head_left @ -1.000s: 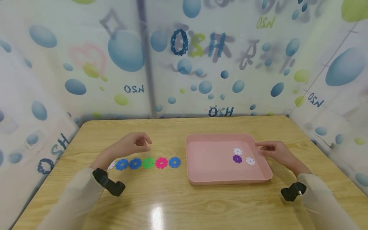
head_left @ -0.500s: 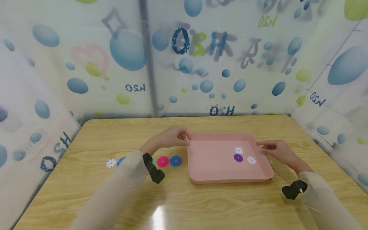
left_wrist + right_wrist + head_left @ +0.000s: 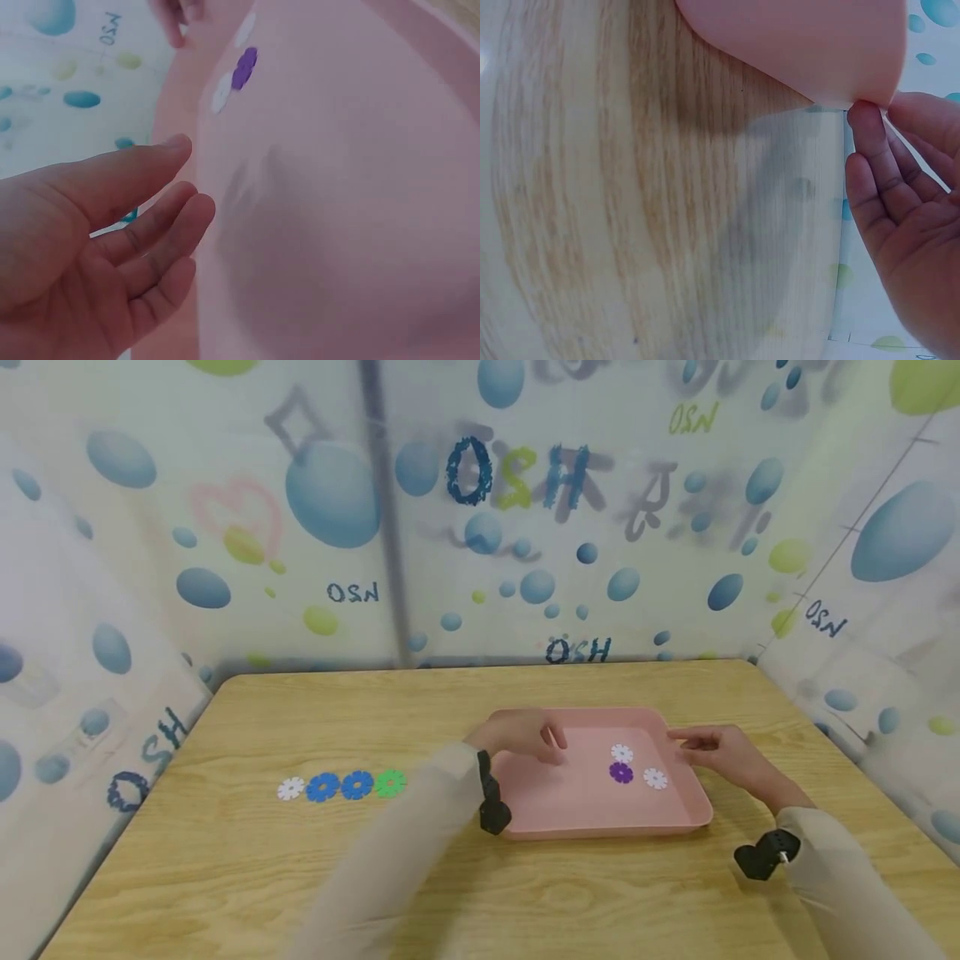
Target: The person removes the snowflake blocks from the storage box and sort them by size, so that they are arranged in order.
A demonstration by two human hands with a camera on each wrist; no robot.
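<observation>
A pink rectangular tray (image 3: 592, 810) lies on the wooden table. Inside, towards its right end, are a purple snowflake disc (image 3: 621, 772) and two white snowflake discs (image 3: 655, 778). My left hand (image 3: 521, 735) is over the tray's left half, holding nothing; its thumb (image 3: 165, 154) and fingers are apart and slightly bent, and its shadow falls on the tray floor. At the tray's right rim, my right hand (image 3: 723, 756) pinches the edge between thumb and fingers (image 3: 868, 124).
Left of the tray runs a row on the table (image 3: 247, 860): a white disc (image 3: 291, 788), two blue discs (image 3: 322, 787) and a green disc (image 3: 390, 783). My left sleeve (image 3: 397, 835) crosses in front of the row's right end. A printed curtain (image 3: 480, 585) stands behind the table.
My left hand has moved right, from above the row of discs, past the tray's left rim, to over the tray. My right hand has stayed at the right rim.
</observation>
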